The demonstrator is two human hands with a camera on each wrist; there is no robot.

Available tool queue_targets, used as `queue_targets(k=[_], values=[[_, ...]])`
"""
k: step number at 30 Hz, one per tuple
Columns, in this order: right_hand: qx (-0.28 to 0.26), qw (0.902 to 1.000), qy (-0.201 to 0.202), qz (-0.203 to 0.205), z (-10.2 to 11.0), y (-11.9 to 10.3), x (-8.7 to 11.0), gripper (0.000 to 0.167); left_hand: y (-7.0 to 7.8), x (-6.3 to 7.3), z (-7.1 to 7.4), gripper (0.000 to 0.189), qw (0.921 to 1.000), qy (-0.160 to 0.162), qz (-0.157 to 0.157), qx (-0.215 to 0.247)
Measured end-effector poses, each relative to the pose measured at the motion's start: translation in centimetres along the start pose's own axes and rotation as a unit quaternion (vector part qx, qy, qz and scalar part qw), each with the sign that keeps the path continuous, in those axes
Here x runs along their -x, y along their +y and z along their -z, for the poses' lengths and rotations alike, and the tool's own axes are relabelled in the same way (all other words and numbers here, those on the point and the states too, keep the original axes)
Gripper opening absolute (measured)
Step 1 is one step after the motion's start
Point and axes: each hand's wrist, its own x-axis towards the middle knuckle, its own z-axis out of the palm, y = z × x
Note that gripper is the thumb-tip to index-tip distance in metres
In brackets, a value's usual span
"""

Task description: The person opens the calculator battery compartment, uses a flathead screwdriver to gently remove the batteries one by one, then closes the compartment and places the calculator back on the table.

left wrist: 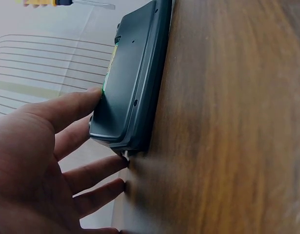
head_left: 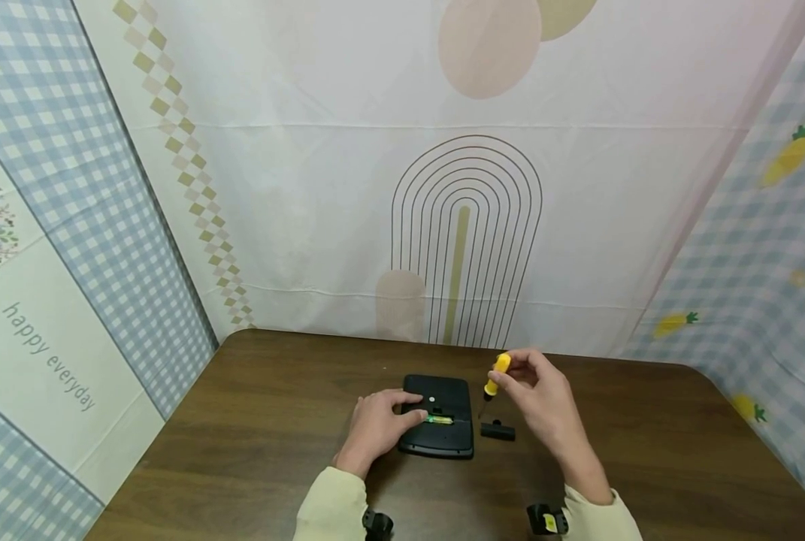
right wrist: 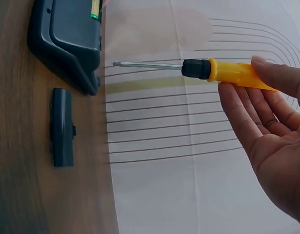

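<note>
A flat black device [head_left: 436,442], shaped like a desk calculator, lies back side up on the table with its battery slot uncovered. In the slot sits a green and yellow battery [head_left: 440,419]. My left hand [head_left: 377,422] rests on the device's left side, thumb tip at the battery's left end, index finger on the back. Its other fingers reach straight past the edge in the left wrist view. My right hand [head_left: 540,398] pinches the yellow handle of a flathead screwdriver [right wrist: 232,72], blade pointing down, above a black battery cover [right wrist: 62,127].
The battery cover lies just right of the device on the brown wooden table [head_left: 253,421]. A white patterned cloth [head_left: 307,203] hangs behind the table's far edge. Blue checked cloths hang at both sides.
</note>
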Motion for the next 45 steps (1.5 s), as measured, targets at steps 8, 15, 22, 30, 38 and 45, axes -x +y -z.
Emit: queue_targets(k=[8,15,22,30,38,45], values=[[-0.027,0.9995,-0.003,0.013,-1.2,-0.2,0.0,0.029,0.0,0.0,0.0,0.032,1.0,0.001,0.0,-0.002],[-0.048,0.9985,-0.001,0.025,-2.1,-0.2,0.1,0.028,0.0,-0.1,0.0,0.032,1.0,0.001,0.001,-0.004],[-0.052,0.9985,-0.004,0.017,-2.8,0.0,0.1,0.028,0.0,-0.1,-0.1,0.032,1.0,0.004,0.005,-0.006],[-0.057,0.9983,-0.008,0.002,-3.3,0.1,0.0,0.028,0.0,-0.1,-0.2,0.032,0.9998,0.012,0.012,-0.006],[-0.053,0.9985,-0.013,-0.002,-3.5,0.5,-0.1,0.028,0.2,-0.1,-0.2,0.031,0.9997,0.015,0.018,-0.009],[-0.052,0.9984,-0.019,-0.004,-3.2,0.9,-0.3,0.028,0.2,-0.1,-0.1,0.031,0.9998,0.016,0.013,-0.004]])
